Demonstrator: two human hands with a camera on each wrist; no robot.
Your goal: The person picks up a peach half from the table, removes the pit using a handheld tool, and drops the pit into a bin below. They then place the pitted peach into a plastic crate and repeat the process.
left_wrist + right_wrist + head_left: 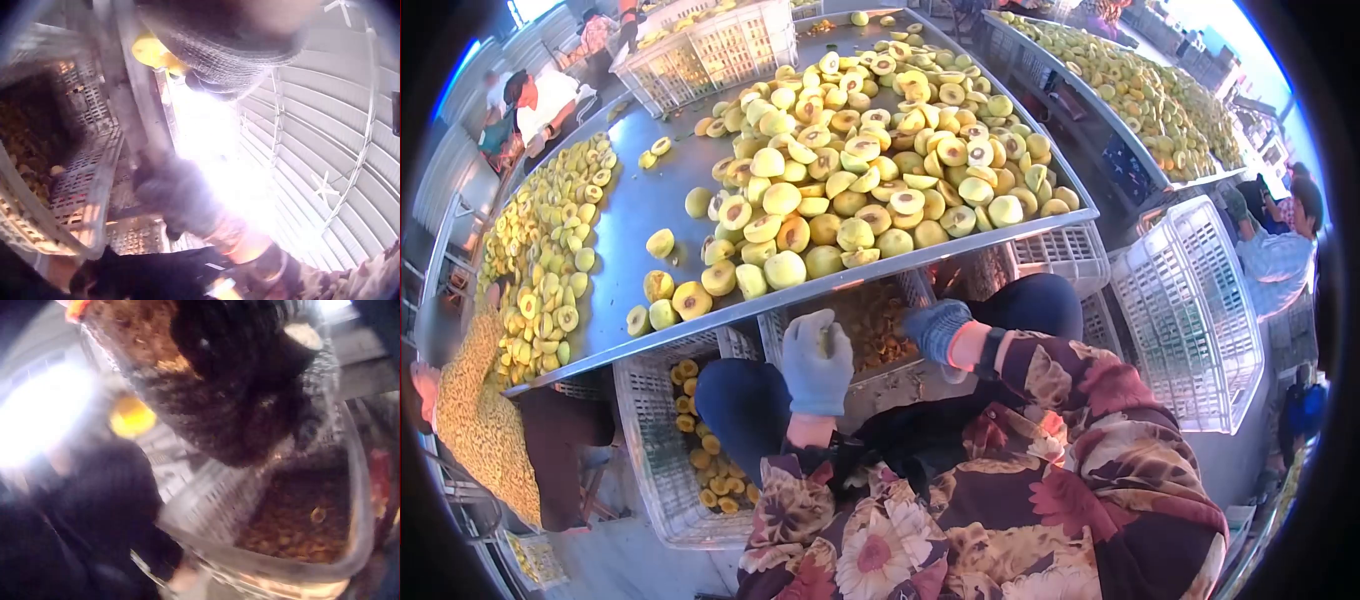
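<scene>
My left hand [817, 362], in a pale grey glove, is raised over the lap near the table's front edge. Its fingers pinch a yellow peach half [148, 51], mostly covered by the glove in the head view. To its right is my right hand [938, 330], in a blue-grey knit glove, with its fingers curled. I cannot tell what the right hand holds; a small pale patch [303, 335] shows among its fingers. Below both hands stands a crate [362, 506] with brown pits [294, 540] in it. A blurred yellow piece [132, 417] appears beside the right hand.
Halved peaches [850, 180] are heaped on the metal table [625, 265] ahead. A white crate [640, 430] of peach halves stands by the left knee. More crates [1190, 310] stand at right. One person [480, 400] sits at left, another [1280, 250] at far right.
</scene>
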